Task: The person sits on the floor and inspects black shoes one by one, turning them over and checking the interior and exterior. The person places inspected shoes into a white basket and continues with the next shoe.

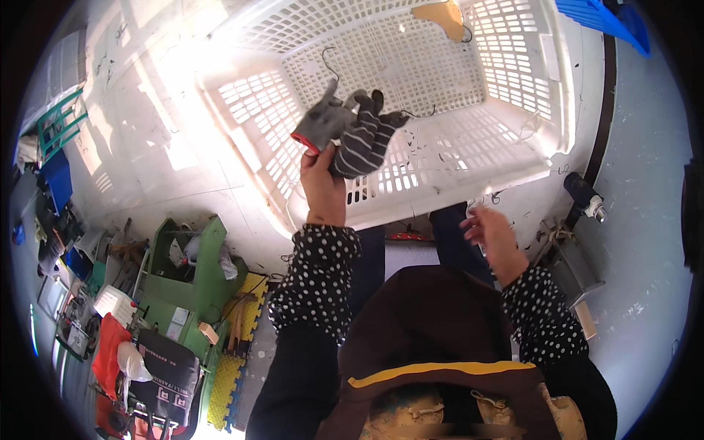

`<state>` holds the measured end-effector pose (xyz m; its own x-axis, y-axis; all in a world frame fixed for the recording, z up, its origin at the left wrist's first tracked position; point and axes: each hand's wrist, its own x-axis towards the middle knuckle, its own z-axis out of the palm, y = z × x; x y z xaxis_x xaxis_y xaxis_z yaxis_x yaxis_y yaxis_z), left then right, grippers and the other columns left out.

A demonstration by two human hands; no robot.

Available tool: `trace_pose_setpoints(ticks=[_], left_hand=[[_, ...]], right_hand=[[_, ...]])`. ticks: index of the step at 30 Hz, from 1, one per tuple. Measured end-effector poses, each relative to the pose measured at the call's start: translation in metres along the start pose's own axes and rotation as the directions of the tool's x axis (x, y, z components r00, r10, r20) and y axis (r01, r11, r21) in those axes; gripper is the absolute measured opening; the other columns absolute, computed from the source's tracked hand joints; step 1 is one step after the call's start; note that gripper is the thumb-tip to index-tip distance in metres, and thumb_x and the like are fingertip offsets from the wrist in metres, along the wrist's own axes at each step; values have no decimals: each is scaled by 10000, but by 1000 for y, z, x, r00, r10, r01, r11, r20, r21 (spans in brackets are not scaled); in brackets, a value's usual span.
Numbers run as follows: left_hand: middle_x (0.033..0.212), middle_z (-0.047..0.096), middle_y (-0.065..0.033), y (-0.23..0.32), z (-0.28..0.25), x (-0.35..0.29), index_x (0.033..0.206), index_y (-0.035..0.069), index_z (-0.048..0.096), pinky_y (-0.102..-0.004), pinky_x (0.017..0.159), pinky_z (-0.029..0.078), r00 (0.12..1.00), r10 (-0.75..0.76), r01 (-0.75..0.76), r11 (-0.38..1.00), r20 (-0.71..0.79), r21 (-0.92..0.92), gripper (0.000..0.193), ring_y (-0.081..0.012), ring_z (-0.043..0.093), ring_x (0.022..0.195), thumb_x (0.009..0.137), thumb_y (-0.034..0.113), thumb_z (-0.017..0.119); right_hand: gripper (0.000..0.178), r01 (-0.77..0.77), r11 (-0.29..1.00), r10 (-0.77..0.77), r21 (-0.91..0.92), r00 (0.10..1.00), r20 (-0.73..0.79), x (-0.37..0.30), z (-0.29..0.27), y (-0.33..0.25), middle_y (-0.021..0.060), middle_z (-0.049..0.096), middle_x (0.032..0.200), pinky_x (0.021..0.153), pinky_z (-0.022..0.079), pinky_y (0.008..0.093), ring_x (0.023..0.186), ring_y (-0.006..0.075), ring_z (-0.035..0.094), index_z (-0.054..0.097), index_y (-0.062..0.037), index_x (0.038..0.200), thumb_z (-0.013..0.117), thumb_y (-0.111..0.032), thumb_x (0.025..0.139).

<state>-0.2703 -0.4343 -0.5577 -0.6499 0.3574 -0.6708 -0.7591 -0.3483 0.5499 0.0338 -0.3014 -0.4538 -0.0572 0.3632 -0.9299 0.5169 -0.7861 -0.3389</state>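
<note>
My left hand (323, 189) is closed on a pair of work gloves, pinching them near the cuffs and holding them up over the near left side of a large white slotted crate (433, 196). One glove is a grey glove (317, 126) with a red cuff edge; against it hangs a dark glove with pale stripes (363, 150). My right hand (496, 238) is outside the crate's near rim, its fingers slightly bent and apart, with nothing visible in them. Thin dark curved strands and small scraps lie in the crate.
A brown cardboard piece (442, 20) is at the crate's far side. Beyond its right corner sits a blue plastic object (605, 23). A dark cylindrical thing (581, 192) lies by the right wall. To the left stand a green machine (180, 282) and yellow foam matting (249, 312).
</note>
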Motion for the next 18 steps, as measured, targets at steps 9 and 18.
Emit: trace_pose_setpoints(ticks=[9, 18], left_hand=[[1350, 674, -135, 110, 33, -231, 1321, -22, 640, -397, 1135, 458, 964, 20, -40, 997, 266, 70, 334, -246, 640, 1243, 997, 6, 568], [1430, 633, -137, 324, 21, -341, 1361, -23, 616, -445, 1189, 399, 819, 258, -47, 920, 512, -389, 468, -279, 576, 1340, 1058, 325, 540]], right_hand=[[217, 247, 783, -494, 571, 804, 330, -170, 141, -62, 68, 748, 1097, 820, 561, 283, 951, 149, 720, 668, 16, 1203, 615, -114, 1038], [326, 669, 87, -503, -738, 669, 547, -395, 154, -124, 126, 716, 755, 686, 537, 375, 702, 242, 707, 773, -30, 1078, 702, -321, 949]])
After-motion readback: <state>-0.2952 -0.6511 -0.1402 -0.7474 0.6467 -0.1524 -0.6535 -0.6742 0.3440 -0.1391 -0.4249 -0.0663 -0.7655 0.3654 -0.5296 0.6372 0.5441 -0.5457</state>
